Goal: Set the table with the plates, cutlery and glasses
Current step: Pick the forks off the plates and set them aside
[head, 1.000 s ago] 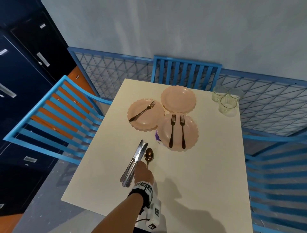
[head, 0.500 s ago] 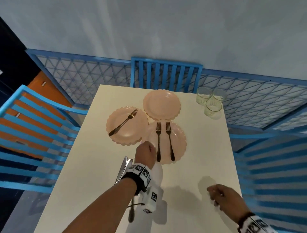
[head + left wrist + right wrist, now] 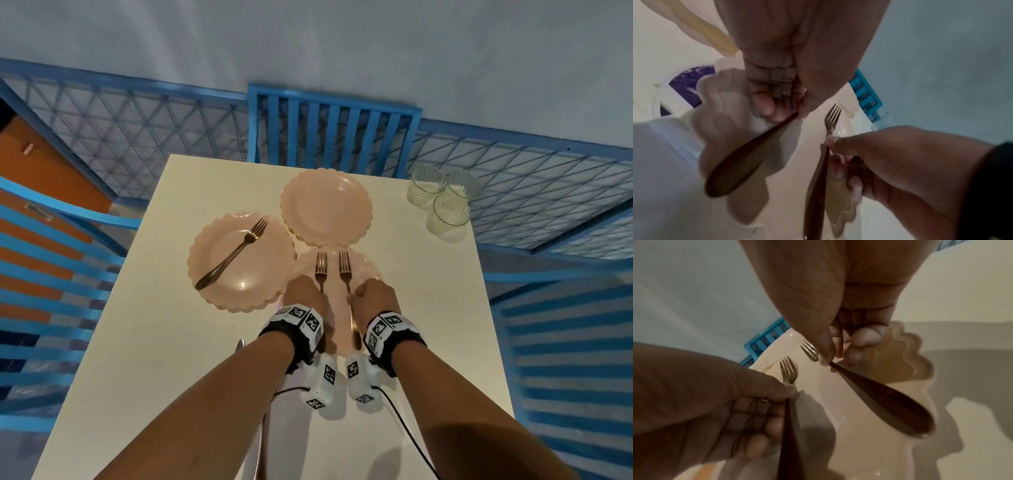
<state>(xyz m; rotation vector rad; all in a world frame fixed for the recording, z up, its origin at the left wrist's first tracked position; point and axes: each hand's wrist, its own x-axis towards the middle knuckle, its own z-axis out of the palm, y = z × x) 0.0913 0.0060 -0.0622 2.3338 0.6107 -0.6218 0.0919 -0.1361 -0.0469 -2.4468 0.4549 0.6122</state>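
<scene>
Vs. 0.5 s ago: the right hand (image 3: 376,297) has been brought in from the near worktop edge and is now set on the near plate beside the left hand (image 3: 302,295), which has been shifted from the plate's rim onto a fork.

Left grip: thumb and curled fingers are pinched round the neck of the left bronze metal fork (image 3: 321,270), w/ its wide handle end hanging free toward the wrist cam. Right grip: likewise pinched on the neck of the right bronze metal fork (image 3: 345,270). Both forks' tines are pointed away from the grips, over the pale pink scalloped-rim plastic plate (image 3: 368,269) directly under the hands.

Left of the left grip, a second pink scalloped plate (image 3: 219,246) is seen w/ a third bronze fork (image 3: 233,255) laid diagonally in it. Beyond the grips, a third pink scalloped plate (image 3: 327,205) is set. Far right of the right grip, three clear ribbed glasses (image 3: 442,198) are clustered, touching, at the cream worktop's (image 3: 164,342) corner. Blue slatted chairs (image 3: 334,132) are placed round it.
</scene>
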